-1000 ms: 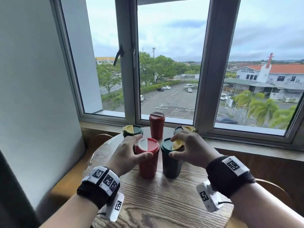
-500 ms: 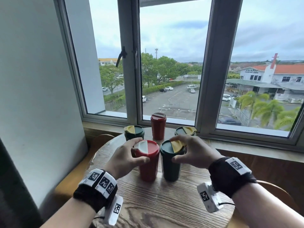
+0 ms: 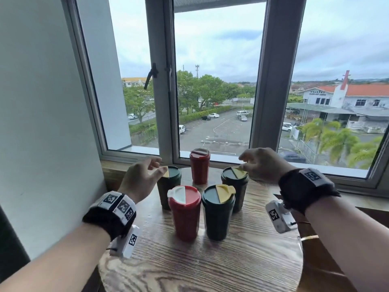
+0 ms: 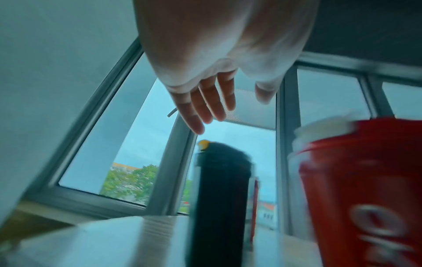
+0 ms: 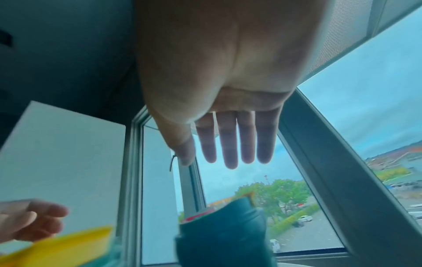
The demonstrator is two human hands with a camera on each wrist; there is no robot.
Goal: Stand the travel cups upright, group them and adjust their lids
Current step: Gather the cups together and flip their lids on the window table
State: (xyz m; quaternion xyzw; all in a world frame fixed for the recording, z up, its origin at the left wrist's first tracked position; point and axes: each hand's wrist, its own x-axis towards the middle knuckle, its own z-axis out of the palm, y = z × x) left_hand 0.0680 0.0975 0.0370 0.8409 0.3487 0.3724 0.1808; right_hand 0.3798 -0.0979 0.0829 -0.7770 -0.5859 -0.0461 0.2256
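Head view, step: all five cups stand upright and grouped on the round wooden surface (image 3: pixel 210 268), so I judge I'm on the lids; my left hand (image 3: pixel 140 179) hovers at the yellow flap of the back-left green cup (image 3: pixel 169 184), my right hand (image 3: pixel 262 164) at the raised yellow flap of the back-right green cup (image 3: pixel 234 186)
Head view, grip: both hands loosely curled, thumb near fingertips, holding nothing; whether they touch the flaps I can't tell
Head view, next move: I'd press each back flap flat; the front green cup (image 3: pixel 217 216) also shows a lifted yellow flap
Head view, surroundings: the front red cup (image 3: pixel 185 213) and back red cup (image 3: pixel 199 166) sit close between my hands, easy to knock; window frame (image 3: pixel 265 81) just behind
Left wrist view: blurred; fingers (image 4: pixel 205 103) spread straight above the green cup (image 4: pixel 221 198), empty; red cup (image 4: pixel 360 189) near on the right
Right wrist view: fingers (image 5: pixel 230 142) straight and empty above a green cup (image 5: pixel 226 234); other hand (image 5: pixel 29 219) at lower left
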